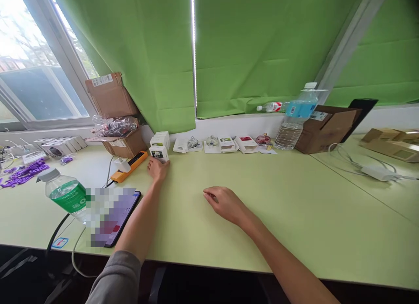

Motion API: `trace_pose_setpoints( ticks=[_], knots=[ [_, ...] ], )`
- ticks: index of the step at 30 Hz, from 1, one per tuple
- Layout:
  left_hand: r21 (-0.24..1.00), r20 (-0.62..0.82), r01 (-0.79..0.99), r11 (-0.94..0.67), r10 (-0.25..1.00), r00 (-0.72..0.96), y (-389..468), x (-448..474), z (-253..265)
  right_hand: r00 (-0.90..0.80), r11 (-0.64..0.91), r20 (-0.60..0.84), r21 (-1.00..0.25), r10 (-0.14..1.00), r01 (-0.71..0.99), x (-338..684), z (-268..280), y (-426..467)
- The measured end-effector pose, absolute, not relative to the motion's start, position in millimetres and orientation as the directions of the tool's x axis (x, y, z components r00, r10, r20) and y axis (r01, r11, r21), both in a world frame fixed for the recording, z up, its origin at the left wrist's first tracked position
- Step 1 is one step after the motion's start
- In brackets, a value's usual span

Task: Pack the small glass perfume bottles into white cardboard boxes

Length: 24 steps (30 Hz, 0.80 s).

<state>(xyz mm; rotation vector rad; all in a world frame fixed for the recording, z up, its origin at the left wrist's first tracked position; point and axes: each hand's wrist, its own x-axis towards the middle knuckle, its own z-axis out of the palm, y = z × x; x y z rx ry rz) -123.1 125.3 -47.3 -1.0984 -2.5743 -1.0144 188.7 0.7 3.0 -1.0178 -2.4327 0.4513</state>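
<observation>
My left hand (158,168) reaches to the front of a row of small white boxes (160,139). Its thumb and fingers are closed round the lower part of the foremost small white box (159,153), which has a dark and green picture on its face. My right hand (225,202) rests low over the bare middle of the table, fingers curled together, and nothing shows in them. Beyond it, along the wall, stand opened white boxes (225,144) beside clear glass ornaments (193,143) and a red ornament (262,139), on white cards.
Left of my forearm are a phone (122,221), a green-labelled bottle (67,191) and an orange power strip (131,166) with a white plug. Cardboard boxes (126,142) stand behind. To the right are a large water bottle (293,120), a brown carton (324,131) and cables.
</observation>
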Motion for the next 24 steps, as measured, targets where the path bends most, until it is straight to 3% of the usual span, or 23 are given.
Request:
trace_pose_setpoints(
  ticks=[16, 24],
  knots=[
    [0.534, 0.4, 0.672, 0.512, 0.547, -0.735, 151.1, -134.3, -42.1, -0.731, 0.765, 0.267, -0.384, 0.628, 0.516, 177.1, 3.5, -19.9],
    [0.535, 0.396, 0.662, 0.526, 0.536, -0.746, 160.5, -137.5, -41.8, -0.733, 0.773, 0.29, -0.403, 0.615, 0.489, 176.6, 5.3, -22.0]
  ],
)
